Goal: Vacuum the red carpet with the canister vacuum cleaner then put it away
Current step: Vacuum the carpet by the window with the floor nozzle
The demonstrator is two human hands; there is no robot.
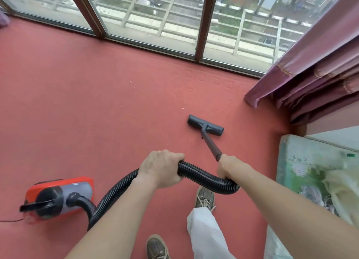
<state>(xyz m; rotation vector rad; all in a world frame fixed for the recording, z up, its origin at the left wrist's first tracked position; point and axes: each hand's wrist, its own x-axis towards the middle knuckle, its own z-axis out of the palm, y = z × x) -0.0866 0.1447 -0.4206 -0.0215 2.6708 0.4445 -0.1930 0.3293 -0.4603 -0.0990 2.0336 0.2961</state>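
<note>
— So, what are you holding?
— Your left hand is gripping the hose, your right hand is clasping the wand; the canister vacuum is sitting near-left on the red carpet.

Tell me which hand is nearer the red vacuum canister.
Left. The left hand grips the hose to the right of the canister; the right hand grips the top end of the wand, farther right beyond the left hand.

Place: we stand in a home's room.
Signs we see: red carpet, mauve curtain, tall windows, floral bed cover.
</note>
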